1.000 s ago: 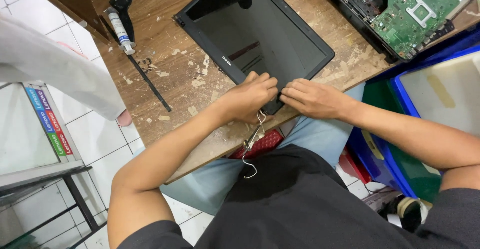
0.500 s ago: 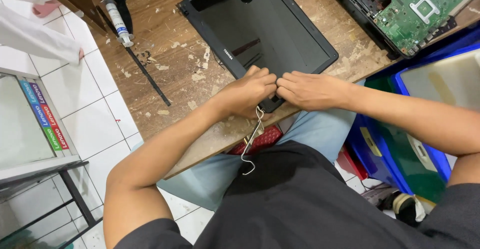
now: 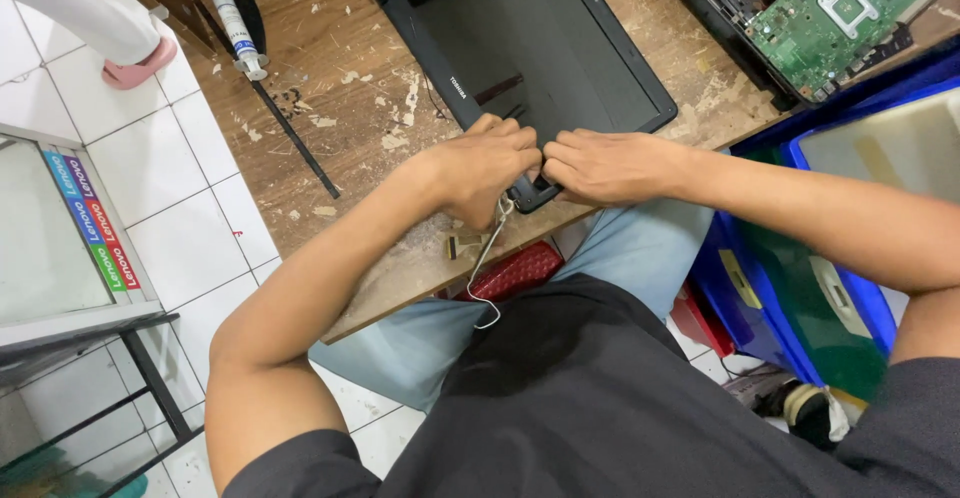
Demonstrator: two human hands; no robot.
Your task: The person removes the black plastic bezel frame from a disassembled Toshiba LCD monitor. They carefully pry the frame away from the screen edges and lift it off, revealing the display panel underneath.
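At the near corner of the black rectangular plastic laptop screen panel, left hand and right hand are meeting. Both sets of fingers are clenching that corner; the panel's long axis is running away from them across the scarred wooden table.

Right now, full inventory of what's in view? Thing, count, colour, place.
laptop screen panel: 1, black, flat on the table, near corner under both hands
wooden table: 1, brown, scuffed, upper middle
circuit board: 1, green, in an open black case, top right
tube: 1, white with blue band, table top left
thin black strip: 1, black, lying on the table left of the panel
thin cable: 1, pale, hanging from the panel corner over the table edge
blue bins: blue, count unclear, floor at right
red item: 1, red, under the table edge
another person's foot: 1, pink slipper, tiled floor top left
left hand: grip on the panel's near corner
right hand: grip on the same corner, touching the left
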